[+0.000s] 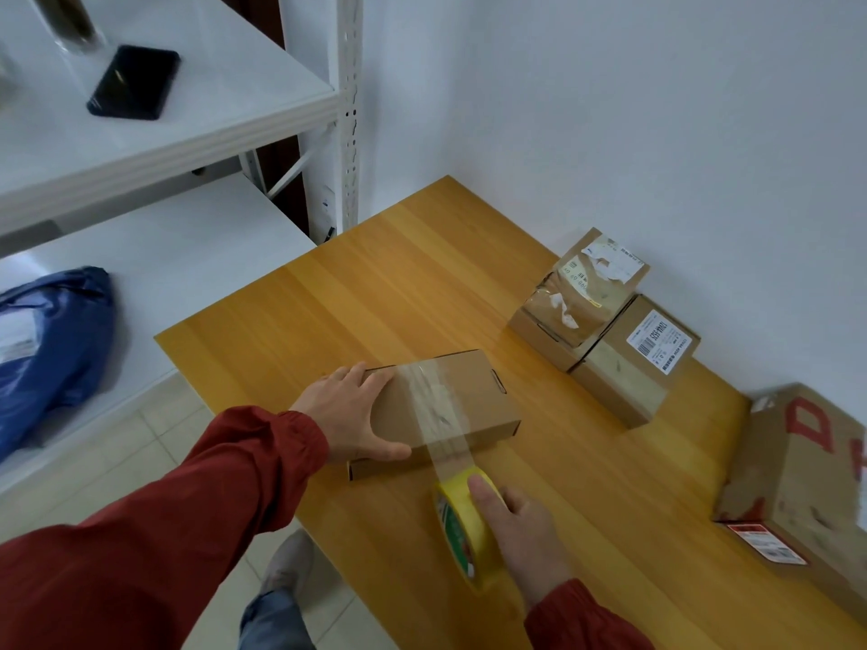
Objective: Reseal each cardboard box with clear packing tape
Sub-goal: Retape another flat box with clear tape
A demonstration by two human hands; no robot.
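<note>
Taping in progress: the left hand [349, 412], fingers spread, presses the flat cardboard box [441, 408] to the table [356, 283]; the right hand [520, 532] grips the tape roll [462, 523], its strip laid across the lid. Next, probably, cutting the strip; three other boxes [633, 363] wait near the wall.
</note>
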